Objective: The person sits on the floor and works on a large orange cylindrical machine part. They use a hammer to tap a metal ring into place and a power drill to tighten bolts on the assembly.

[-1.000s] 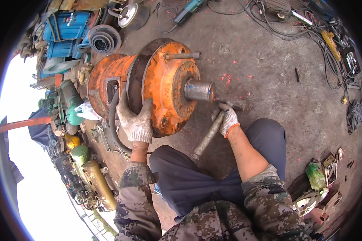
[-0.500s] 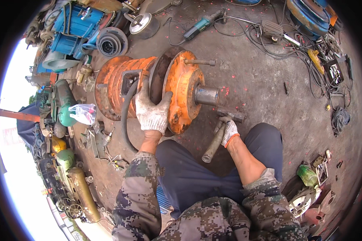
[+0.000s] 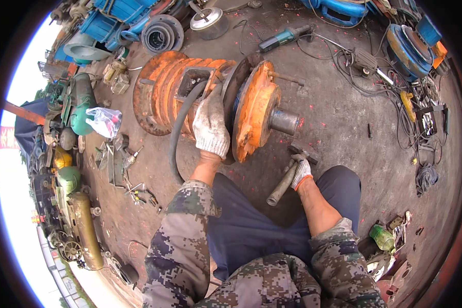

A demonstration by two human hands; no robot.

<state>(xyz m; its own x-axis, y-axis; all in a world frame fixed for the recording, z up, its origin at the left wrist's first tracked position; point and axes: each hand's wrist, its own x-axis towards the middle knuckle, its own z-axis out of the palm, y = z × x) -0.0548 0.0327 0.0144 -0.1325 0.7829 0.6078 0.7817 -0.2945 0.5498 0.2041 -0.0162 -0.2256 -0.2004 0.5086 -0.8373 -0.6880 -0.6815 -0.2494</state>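
An orange motor (image 3: 161, 97) with a ribbed body lies on its side before me, a dark flange disc at its right end. Right of that disc is an orange end cover (image 3: 259, 110), tilted and apart from it by a gap; a steel shaft (image 3: 285, 121) and a long bolt (image 3: 288, 78) stick out rightward. My left hand (image 3: 211, 128), in a white knit glove, is closed on the motor's edge beside a thick black cable (image 3: 178, 133); its fingertips are partly hidden. My gloved right hand (image 3: 301, 172) grips a hammer (image 3: 280, 186) with a pipe-like handle, its head low near the shaft.
An angle grinder (image 3: 285, 39) and tangled cords lie on the floor ahead. Blue motors (image 3: 98, 28), a flanged ring (image 3: 161, 35) and a lidded pot (image 3: 209, 23) stand at far left. Hand tools (image 3: 141, 194) lie left; a green bottle (image 3: 382, 237) is at lower right.
My left hand has moved from spanning the flange and end cover to the motor side. The end cover looks turned, with a wider gap. The view has shifted; the hammer stays in my right hand.
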